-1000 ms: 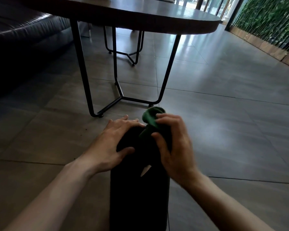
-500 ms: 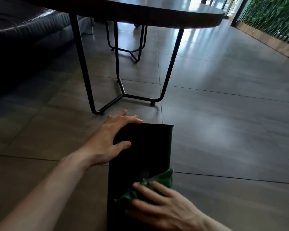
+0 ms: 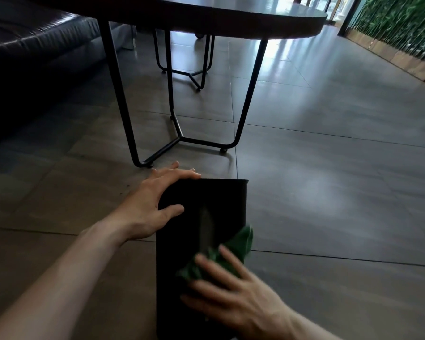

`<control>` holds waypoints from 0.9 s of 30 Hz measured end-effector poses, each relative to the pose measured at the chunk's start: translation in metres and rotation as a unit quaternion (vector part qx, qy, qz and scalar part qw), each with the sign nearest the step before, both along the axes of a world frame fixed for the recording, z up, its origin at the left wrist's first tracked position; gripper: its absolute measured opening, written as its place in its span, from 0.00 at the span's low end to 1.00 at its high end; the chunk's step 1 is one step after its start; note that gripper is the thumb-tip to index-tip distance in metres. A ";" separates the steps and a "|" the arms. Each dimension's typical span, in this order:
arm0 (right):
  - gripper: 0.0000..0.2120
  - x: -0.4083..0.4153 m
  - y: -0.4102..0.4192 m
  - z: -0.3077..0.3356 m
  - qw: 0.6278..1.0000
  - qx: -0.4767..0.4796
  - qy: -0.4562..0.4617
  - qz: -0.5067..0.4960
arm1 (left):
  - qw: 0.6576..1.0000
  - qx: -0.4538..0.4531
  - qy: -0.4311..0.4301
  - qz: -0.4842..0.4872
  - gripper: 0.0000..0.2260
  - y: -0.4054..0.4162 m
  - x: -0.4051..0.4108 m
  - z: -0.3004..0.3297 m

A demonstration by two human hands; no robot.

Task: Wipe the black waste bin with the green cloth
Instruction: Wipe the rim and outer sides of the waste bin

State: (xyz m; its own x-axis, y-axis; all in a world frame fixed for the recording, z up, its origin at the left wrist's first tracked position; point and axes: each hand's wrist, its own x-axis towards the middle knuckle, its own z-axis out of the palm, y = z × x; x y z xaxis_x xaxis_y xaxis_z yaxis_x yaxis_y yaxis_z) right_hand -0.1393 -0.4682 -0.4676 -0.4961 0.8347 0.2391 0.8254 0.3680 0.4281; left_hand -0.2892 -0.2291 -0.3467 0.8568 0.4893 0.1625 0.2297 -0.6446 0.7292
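Observation:
The black waste bin (image 3: 206, 212) lies on its side on the tiled floor, its far end pointing toward the table. My left hand (image 3: 155, 202) rests flat on the bin's far left corner, fingers curled over its edge, thumb on the upper face. My right hand (image 3: 233, 298) presses the crumpled green cloth (image 3: 236, 246) against the bin's upper face near the right edge. Part of the cloth hangs over the right side. The bin's near end runs out of the view at the bottom.
A dark table (image 3: 231, 18) on thin black metal legs (image 3: 123, 106) stands just beyond the bin. A black sofa (image 3: 35, 50) fills the left. A second metal frame (image 3: 189, 69) sits farther back. A green plant wall (image 3: 398, 23) borders the right. Tiled floor (image 3: 329, 168) stretches to the right.
My right hand swept the cloth from the bin's far end down toward me along its upper face, then shifted slightly to the right edge. My left hand stayed on the far corner.

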 end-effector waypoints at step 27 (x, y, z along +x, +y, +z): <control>0.17 0.018 0.039 0.067 0.943 0.101 0.305 -0.087 | 1.000 0.006 -0.010 -0.021 0.33 -0.005 0.003 0.001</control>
